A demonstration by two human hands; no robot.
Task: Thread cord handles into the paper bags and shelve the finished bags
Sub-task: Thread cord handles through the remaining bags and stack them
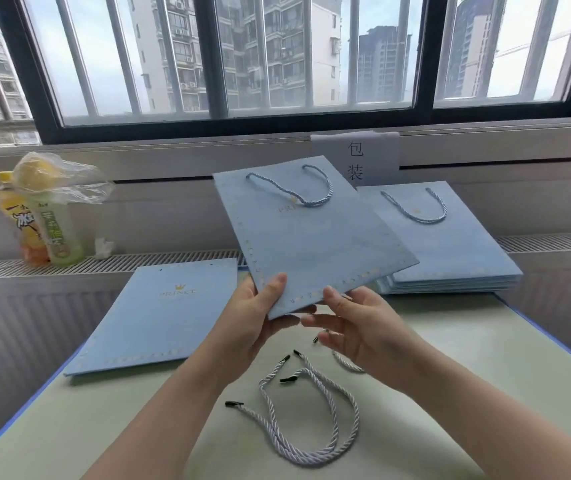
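A flat light-blue paper bag with a blue cord handle threaded at its top is held up above the table, tilted. My left hand pinches its lower edge, thumb on top. My right hand is beside that edge with loose fingers, thumb touching the bag's rim. A stack of blue bags with handles lies at the right rear. A bag without a handle, printed PRINCE, lies flat on the left. Several loose white-blue cords with black tips lie on the table below my hands.
The pale green table has a blue edge and abuts a radiator ledge under the window. Drink bottles and a plastic bag with fruit stand on the ledge at left. A paper sign hangs on the sill.
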